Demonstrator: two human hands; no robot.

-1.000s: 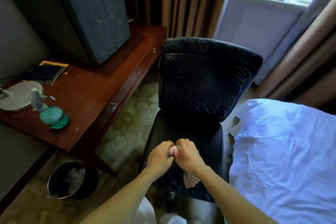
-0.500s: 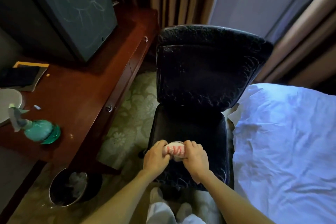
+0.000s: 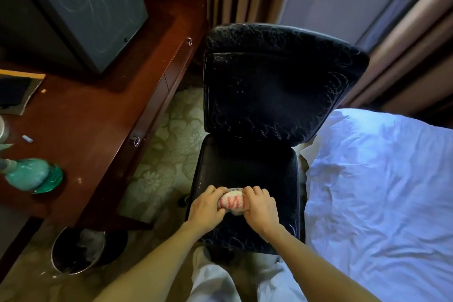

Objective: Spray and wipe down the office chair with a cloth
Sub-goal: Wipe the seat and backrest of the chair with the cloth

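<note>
A black office chair (image 3: 274, 91) with pale scribbled marks on its backrest and seat stands in the middle of the head view. Over the front of its seat, my left hand (image 3: 207, 206) and my right hand (image 3: 261, 208) both grip a bunched white cloth (image 3: 232, 201) with red stripes between them. A teal spray bottle (image 3: 29, 176) lies on its side on the wooden desk (image 3: 98, 125) at the left, away from both hands.
A dark cabinet (image 3: 81, 7) stands on the desk at the back left. A metal waste bin (image 3: 76, 250) sits on the floor under the desk's corner. A bed with a white sheet (image 3: 382, 198) touches the chair's right side. Curtains hang behind.
The view has tilted down and closer to the chair. My hands have drawn slightly apart, showing more of the bunched cloth between them.
</note>
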